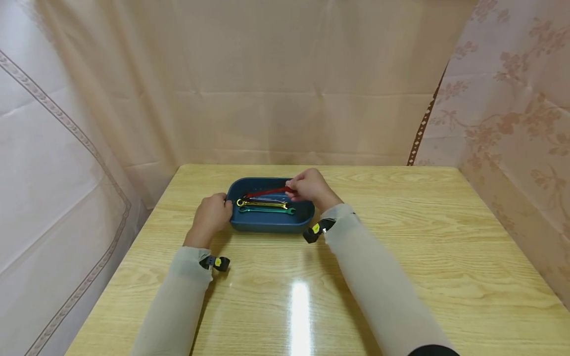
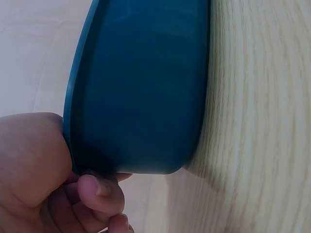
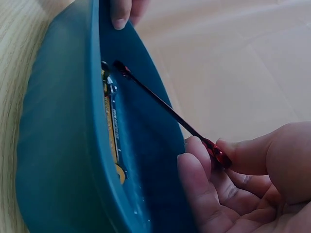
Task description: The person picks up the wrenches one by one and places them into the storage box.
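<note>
A blue plastic bin [image 1: 271,228] sits on the table near its far edge. My left hand [image 1: 211,217] grips the rim at the bin's left end, thumb over the edge and fingers outside. With thumb and fingertips, my right hand [image 1: 313,188] pinches one end of a red wrench [image 3: 165,107] over the bin's right side. The wrench slants down, its far end inside the bin near the left wall. Below it lie a gold wrench [image 1: 262,203], a green wrench [image 1: 264,210] and a silvery wrench [image 3: 115,126], side by side on the bin floor.
The wood-grain table [image 1: 401,257] spreads in front of the bin and to its right. Beige cloth [image 1: 289,99] hangs behind the far edge, with patterned curtains [image 1: 512,99] at the sides. A bright light reflection lies on the tabletop.
</note>
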Tool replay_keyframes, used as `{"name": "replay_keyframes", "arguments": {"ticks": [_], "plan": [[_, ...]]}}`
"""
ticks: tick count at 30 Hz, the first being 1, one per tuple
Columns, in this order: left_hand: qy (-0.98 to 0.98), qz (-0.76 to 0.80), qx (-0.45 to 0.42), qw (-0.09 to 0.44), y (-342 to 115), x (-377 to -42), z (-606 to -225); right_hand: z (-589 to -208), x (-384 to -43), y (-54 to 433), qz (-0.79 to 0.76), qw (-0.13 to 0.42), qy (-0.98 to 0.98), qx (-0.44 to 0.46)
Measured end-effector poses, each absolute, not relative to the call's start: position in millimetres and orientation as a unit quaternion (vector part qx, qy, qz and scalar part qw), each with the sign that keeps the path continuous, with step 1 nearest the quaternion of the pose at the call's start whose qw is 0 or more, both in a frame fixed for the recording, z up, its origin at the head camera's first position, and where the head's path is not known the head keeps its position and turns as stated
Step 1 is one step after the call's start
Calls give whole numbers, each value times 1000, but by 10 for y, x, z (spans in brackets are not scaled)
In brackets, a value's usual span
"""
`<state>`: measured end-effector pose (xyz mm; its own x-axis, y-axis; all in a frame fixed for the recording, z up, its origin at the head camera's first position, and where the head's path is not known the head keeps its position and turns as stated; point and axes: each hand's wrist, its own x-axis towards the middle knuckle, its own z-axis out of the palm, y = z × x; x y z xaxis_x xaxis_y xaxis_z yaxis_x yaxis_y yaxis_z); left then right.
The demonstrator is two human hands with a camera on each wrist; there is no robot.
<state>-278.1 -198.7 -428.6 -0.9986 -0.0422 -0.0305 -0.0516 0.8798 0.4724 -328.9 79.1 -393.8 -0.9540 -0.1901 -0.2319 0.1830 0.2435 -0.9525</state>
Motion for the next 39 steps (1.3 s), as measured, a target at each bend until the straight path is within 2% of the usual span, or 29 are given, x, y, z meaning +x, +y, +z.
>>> {"name": "replay_keyframes", "arguments": {"ticks": [11, 23, 39], "plan": [[971, 239, -22, 12, -2022, -2799, -4290, -3982, -3290, 661, -610, 149, 778, 5], [972, 236, -5, -9, -2040, -2800, -4302, -3950, -3303, 626, -581, 152, 799, 27], [972, 236, -18, 3, -2027, -2809, -4292, -3896, -3309, 564, -415, 156, 896, 16]]}}
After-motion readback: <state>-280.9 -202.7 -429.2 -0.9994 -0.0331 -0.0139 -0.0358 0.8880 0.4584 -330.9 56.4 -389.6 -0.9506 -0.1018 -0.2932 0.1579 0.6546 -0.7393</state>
